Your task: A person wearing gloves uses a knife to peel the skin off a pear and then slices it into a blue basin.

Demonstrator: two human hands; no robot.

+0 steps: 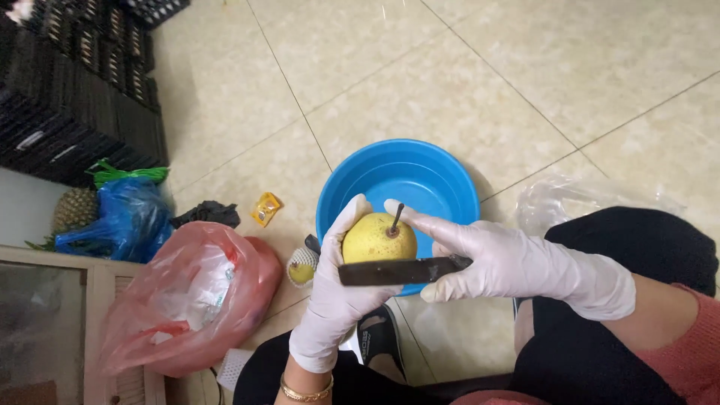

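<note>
Underfoot, beige floor tiles (420, 90); gloved fingers (352, 214) clamped on pear (371, 240), knife (397, 271), above blue basin (442, 180).

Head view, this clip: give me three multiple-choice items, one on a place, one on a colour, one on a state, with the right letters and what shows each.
1. Where is the yellow pear?
A. In the left hand, above the basin
B. On the floor by the red bag
C. Inside the blue bag

2. What colour is the round basin?
A. Green
B. Blue
C. White

3. How does the knife stand?
A. Lying in the basin
B. Held by the right hand, dark blade laid against the pear
C. Stuck in the pineapple

Answers:
1 A, the gloved left hand cups the pear over the basin's near rim.
2 B, its wall and rim are bright blue.
3 B, the right hand grips the handle end and the blade crosses the pear's lower side.
</note>
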